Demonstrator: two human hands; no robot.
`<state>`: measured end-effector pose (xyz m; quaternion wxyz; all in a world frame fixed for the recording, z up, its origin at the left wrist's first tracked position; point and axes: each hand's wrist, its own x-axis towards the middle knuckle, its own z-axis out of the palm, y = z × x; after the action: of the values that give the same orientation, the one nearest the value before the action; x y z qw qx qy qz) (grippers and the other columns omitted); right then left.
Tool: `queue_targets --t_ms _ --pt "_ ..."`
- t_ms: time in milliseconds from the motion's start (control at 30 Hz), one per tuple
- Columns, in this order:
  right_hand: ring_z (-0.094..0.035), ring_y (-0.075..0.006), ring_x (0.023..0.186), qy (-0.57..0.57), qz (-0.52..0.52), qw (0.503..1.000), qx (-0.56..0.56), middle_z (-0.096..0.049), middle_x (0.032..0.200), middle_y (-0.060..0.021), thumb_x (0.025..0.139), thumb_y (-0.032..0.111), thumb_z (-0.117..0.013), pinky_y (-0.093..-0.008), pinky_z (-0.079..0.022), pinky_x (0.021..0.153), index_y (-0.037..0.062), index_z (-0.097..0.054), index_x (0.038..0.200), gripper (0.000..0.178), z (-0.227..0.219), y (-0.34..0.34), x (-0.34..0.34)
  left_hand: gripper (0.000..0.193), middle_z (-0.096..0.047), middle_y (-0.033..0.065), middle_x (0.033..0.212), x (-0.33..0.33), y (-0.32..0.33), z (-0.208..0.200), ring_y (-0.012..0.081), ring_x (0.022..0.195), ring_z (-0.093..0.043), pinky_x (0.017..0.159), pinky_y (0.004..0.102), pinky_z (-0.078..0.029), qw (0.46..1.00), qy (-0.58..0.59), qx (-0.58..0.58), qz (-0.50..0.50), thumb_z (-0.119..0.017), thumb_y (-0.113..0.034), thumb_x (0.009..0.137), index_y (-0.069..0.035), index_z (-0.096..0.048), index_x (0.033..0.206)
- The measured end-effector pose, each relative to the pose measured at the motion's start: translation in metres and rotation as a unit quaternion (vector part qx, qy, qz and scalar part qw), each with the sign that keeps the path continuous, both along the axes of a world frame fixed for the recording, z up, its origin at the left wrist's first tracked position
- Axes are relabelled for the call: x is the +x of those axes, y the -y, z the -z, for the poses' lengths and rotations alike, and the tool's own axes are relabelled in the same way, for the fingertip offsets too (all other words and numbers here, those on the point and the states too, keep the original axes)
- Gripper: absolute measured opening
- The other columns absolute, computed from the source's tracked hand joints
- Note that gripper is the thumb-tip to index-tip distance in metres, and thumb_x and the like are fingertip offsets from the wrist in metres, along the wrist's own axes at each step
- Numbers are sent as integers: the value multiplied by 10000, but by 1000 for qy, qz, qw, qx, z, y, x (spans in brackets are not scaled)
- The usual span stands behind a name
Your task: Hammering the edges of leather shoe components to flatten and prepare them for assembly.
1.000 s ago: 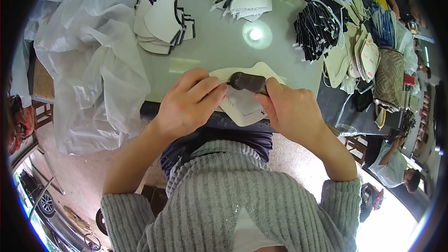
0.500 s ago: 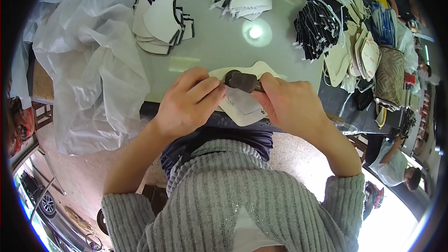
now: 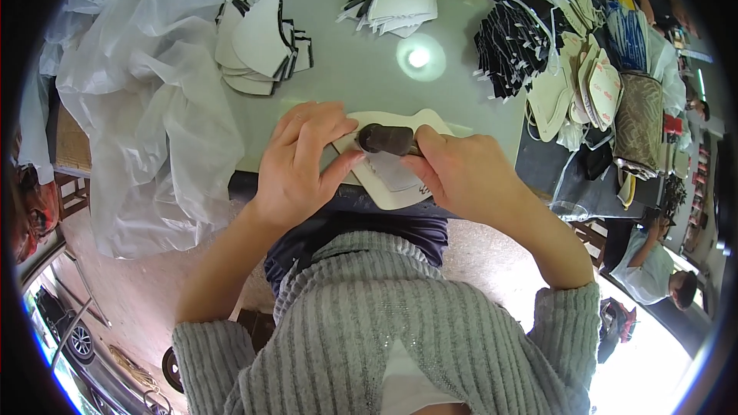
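Gripping a dark-headed hammer [image 3: 387, 139] by its handle, the right hand [image 3: 465, 173] is closed around it, with the head over a cream panel [image 3: 380, 189] at the table's near edge; the left hand [image 3: 300, 160] has thumb and forefinger partly spread at the panel's left side (whether they pinch anything, I cannot tell). The hammer looks compact and head-heavy, best held by its handle; the panel seems light, thin and fairly stiff, easiest to steady by its outer rim, clear of the grey patch [image 3: 397, 174] on its face.

By count: one hammer, one panel, one patch; farther across the grey-green table [image 3: 346, 69], two fanned stacks of white, black-edged pieces, one left [image 3: 257, 42], one centre [image 3: 403, 0], their layers overlapping too much to number; rightward, a black-and-white bundle [image 3: 511, 46] and several cream pads [image 3: 600, 84].
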<state>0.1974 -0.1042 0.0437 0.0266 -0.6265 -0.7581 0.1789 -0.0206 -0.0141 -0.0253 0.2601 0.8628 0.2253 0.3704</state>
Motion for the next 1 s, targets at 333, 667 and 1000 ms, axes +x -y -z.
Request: queue_targets --t_ms 333,667,1000 --pt "-628 -277 529 -139 59 969 196 -617 707 -93 800 74 -708 -356 -482 461 21 -592 922 177 -28 54 24 313 -695 139 1103 11 -22 -11 355 1051 -637 913 400 -511 997 -57 -34 49 -651 26 864 20 -595 1172" --pt "-582 -286 468 -27 54 998 28 -567 613 -94 967 294 -620 -373 -448 417 40 -500 848 305 5 65 10 254 -703 125 1069 18 -34 -6 345 1112 -631 910 408 -524 993 -77 -10 84 -618 45 883 -3 -635 1131" --pt "-652 -146 542 -531 318 779 -100 -623 684 -90 1091 298 -348 -205 -371 410 -4 -522 963 372 22 31 -3 360 -608 75 1221 1 18 -22 328 1176 -547 969 472 -433 982 -120 40 -143 -741 -231 824 -38 -680 1122"
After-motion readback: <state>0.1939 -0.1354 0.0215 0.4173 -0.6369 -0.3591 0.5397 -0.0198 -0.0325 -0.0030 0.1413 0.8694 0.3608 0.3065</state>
